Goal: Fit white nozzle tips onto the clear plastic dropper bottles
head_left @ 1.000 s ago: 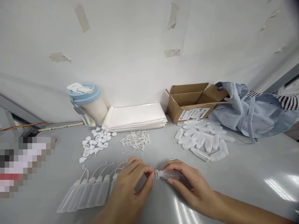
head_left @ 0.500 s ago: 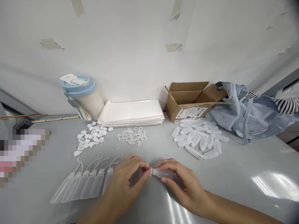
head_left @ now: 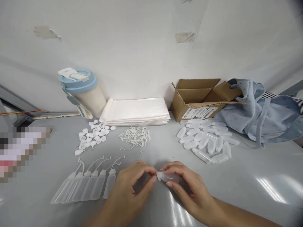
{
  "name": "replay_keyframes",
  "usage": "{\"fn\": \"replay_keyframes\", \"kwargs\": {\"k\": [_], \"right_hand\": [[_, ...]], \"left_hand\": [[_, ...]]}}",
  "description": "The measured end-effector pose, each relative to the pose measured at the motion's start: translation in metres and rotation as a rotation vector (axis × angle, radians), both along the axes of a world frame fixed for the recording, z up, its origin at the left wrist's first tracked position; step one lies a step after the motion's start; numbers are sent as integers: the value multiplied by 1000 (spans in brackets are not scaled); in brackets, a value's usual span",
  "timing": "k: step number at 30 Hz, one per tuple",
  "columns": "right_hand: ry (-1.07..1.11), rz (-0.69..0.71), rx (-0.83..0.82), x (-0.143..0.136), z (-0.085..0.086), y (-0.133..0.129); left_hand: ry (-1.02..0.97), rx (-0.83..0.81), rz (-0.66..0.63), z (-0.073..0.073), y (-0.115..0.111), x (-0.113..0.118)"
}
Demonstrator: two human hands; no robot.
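Note:
My right hand (head_left: 189, 186) grips a small translucent squeeze bottle (head_left: 170, 177), lying on its side with its neck pointing left. At the neck, the thumb and forefinger of my left hand (head_left: 137, 186) pinch a white tethered ring strap (head_left: 159, 176); the ring sits around or against the bottle mouth, and its tail is hidden by the fingers. Left of that hand lies a row of several bottles (head_left: 87, 187) with such straps on their necks. Beyond the hands is a pile of loose white ring straps (head_left: 136, 137).
White needle-tip caps (head_left: 96, 134) lie at the left, and loose bottles (head_left: 205, 135) at the right. Along the wall stand a blue-lidded cup (head_left: 85, 91), stacked white packets (head_left: 137, 110), an open cardboard box (head_left: 201, 105) and blue cloth (head_left: 251, 116). A blurred-out object (head_left: 21, 151) lies far left.
The ring strap, earlier held just off the bottle's mouth, is now up against or over its neck. Both hands stay close together. The camera view has shifted slightly.

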State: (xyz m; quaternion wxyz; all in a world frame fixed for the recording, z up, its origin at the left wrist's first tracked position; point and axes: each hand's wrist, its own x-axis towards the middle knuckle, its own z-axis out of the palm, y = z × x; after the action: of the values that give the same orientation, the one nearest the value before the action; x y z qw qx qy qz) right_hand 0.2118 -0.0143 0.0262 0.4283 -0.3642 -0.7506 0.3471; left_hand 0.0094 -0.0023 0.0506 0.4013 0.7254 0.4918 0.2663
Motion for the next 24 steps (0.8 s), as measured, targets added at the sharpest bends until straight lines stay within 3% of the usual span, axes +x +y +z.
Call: {"fn": "replay_keyframes", "kwargs": {"k": [7, 16, 24], "right_hand": [[-24, 69, 86, 1, 2, 2], [-71, 91, 212, 1, -1, -1], [-45, 60, 153, 1, -2, -5]], "left_hand": [[-78, -49, -13, 3, 2, 1], [-118, -297, 18, 10, 4, 3], [-239, -346, -17, 5, 2, 7]]}}
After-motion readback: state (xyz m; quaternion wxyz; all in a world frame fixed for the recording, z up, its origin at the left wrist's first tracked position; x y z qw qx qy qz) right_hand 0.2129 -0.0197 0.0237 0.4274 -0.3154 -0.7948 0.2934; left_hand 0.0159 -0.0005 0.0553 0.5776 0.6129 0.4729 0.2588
